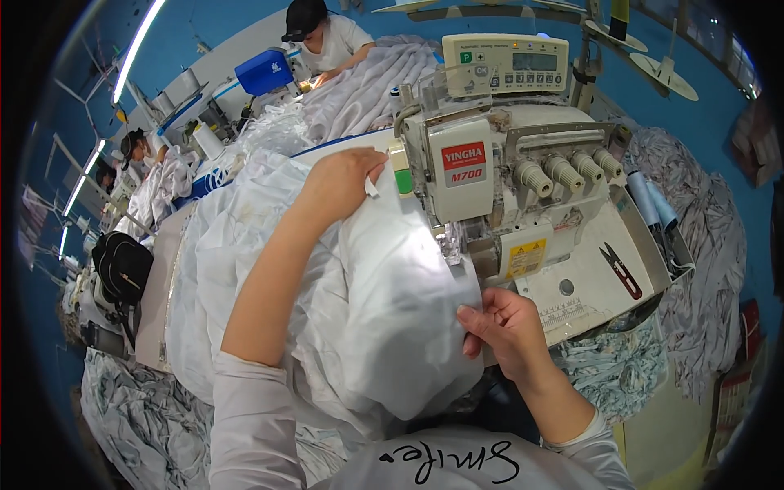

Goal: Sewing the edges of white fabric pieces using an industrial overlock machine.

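White fabric (384, 302) lies spread across the bed of an overlock sewing machine (461, 163), and its right edge runs under the lit presser foot (451, 243). Beyond the foot, my left hand (343, 184) is closed on the cloth, its fingertips beside the green block on the machine's left side. A small white strip of cloth sticks out below those fingers. Nearer to me, my right hand (505, 327) pinches the edge of the same fabric between thumb and fingers, just in front of the foot. The needle itself is too small to make out.
Red-handled thread snips (621, 271) lie on the machine's right plate, near blue thread cones (651, 202). A control panel (506, 64) tops the machine. Fabric heaps (682, 245) flank the table. A black bag (122, 265) is at left; co-workers (327, 41) sit further back.
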Tool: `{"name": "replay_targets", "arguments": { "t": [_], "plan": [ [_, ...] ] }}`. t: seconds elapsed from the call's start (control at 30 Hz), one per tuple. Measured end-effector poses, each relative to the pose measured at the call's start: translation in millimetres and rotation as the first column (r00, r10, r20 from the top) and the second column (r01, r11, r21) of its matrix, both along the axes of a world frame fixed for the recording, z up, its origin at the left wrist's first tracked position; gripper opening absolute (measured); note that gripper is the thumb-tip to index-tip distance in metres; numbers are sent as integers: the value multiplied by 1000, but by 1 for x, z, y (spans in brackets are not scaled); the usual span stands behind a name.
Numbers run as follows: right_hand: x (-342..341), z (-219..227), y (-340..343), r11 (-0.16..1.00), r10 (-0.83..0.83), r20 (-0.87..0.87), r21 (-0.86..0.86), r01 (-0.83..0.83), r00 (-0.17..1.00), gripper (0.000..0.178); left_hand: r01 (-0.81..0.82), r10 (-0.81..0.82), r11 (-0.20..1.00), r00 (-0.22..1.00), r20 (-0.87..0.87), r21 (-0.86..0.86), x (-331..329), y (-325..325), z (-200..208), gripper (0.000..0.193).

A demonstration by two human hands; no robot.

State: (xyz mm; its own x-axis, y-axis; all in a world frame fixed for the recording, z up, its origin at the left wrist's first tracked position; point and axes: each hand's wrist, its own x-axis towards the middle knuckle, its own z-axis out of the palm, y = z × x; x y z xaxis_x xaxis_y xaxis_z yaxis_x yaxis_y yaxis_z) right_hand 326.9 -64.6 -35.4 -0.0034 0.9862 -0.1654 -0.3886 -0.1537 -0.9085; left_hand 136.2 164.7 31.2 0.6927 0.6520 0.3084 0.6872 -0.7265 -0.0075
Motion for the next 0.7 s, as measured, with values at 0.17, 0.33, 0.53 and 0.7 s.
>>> {"name": "replay_targets", "arguments": {
  "t": [0.17, 0.33, 0.53, 0.7],
  "plan": [
    [-4, 1, -5, 1000, -24, 9, -8, 24, 1000, 16, 31, -59, 979, 989, 136, 201, 4, 24, -2, 18],
    [-11, -5, -16, 997, 27, 83, -72, -21, 996, 13, -115, 49, 949, 973, 224, 294, -16, 17, -16, 24],
    [-34, -62, -72, 769, 627, 378, -438, -465, 681, 34, 70, 16, 992, 762, 648, -107, -54, -142, -16, 17],
    [-103, -199, -87, 683, 728, 385, -343, -644, 567, 43, 199, 308, 311, 904, 296, -930, -129, -306, -104, 19]
  ]
}}
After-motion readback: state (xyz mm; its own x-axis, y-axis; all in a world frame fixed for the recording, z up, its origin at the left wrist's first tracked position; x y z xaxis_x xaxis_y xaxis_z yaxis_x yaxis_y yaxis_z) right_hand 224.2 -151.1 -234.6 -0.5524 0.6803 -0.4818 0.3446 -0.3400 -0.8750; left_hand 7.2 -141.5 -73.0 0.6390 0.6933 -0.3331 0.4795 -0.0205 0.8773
